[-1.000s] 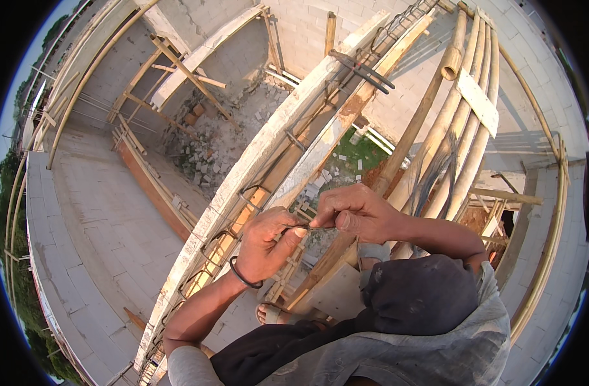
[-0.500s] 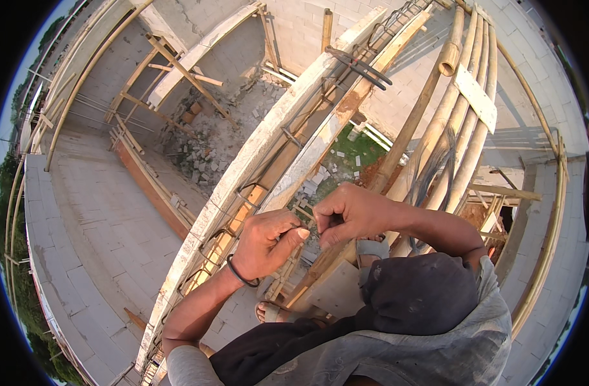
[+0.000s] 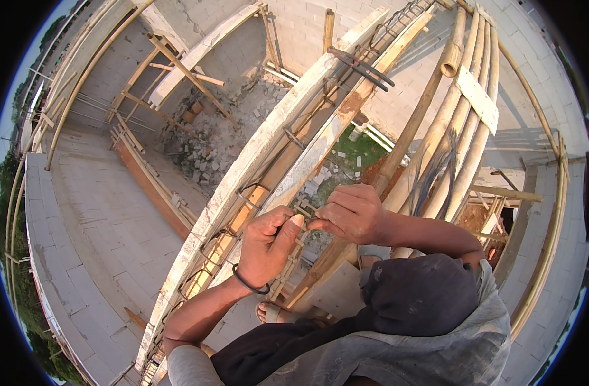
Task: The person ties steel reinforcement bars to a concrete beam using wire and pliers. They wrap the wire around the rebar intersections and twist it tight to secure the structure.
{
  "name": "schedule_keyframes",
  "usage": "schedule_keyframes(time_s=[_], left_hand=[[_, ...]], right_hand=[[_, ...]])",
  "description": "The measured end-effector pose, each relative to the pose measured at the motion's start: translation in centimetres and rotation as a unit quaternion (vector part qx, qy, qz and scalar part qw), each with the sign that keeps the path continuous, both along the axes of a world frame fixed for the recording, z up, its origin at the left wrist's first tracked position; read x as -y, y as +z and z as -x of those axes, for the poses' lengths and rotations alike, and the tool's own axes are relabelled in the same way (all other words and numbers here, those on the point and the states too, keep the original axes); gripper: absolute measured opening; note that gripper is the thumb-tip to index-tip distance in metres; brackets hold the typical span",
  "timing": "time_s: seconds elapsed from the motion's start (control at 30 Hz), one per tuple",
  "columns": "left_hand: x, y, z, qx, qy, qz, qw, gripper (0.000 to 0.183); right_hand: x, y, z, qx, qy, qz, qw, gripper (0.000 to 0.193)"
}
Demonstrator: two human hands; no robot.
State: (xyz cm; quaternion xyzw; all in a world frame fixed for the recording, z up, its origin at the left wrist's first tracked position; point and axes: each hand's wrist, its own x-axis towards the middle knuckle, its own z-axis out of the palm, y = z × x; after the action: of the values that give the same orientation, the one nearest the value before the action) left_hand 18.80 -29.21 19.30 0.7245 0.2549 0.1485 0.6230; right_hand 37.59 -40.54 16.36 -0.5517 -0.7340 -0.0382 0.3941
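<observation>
My left hand (image 3: 267,248), with a dark band (image 3: 248,280) round its wrist, is closed, its thumb pressed against the curled fingers. Close to its right, my right hand (image 3: 354,212) is also closed, fingertips turned toward the left thumb. Whatever the two hands pinch between them is too small to make out. Just left of them runs a long timber formwork trough (image 3: 262,145) holding a steel rebar cage (image 3: 248,190). Farther up, dark long-handled pincers (image 3: 362,67) lie across the trough. Right of my hands, a bundle of thin dark wire (image 3: 439,174) lies on bamboo poles.
Several bamboo poles (image 3: 475,96) bear a pale board (image 3: 478,100) on the right. My sandalled foot (image 3: 270,313) stands high above ground. Rubble (image 3: 211,154) lies far below, left of the formwork. Grey block walls (image 3: 88,257) and wooden props (image 3: 191,80) surround the space.
My left hand has turned more upright and shifted slightly left. My right hand has rotated, knuckles now upward, and moved a little lower. Both remain closed and near each other.
</observation>
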Motion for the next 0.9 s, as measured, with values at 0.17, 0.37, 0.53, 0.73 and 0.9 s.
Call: schedule_keyframes(time_s=[0.17, 0.37, 0.53, 0.73, 0.9], left_hand=[[-0.1, -0.4, 0.0, 0.077, -0.028, -0.249, 0.965, 0.012], [-0.4, -0.5, 0.2, 0.037, -0.022, -0.072, 0.996, 0.023], [-0.7, -0.2, -0.2, 0.033, -0.016, 0.113, 0.993, 0.022], [-0.7, -0.1, -0.1, 0.056, -0.038, 0.02, 0.998, 0.016], [-1.5, -0.1, 0.1, 0.127, -0.084, -0.267, 0.952, 0.015]], right_hand=[[0.6, 0.7, -0.2, -0.381, 0.068, 0.317, 0.866, 0.019], [0.2, 0.3, 0.7, -0.325, 0.057, 0.148, 0.932, 0.019], [-0.1, 0.5, -0.2, -0.036, 0.048, -0.046, 0.997, 0.022], [0.1, 0.9, -1.0, 0.056, 0.067, -0.061, 0.994, 0.024], [0.3, 1.0, -1.0, -0.427, 0.146, 0.29, 0.844, 0.021]])
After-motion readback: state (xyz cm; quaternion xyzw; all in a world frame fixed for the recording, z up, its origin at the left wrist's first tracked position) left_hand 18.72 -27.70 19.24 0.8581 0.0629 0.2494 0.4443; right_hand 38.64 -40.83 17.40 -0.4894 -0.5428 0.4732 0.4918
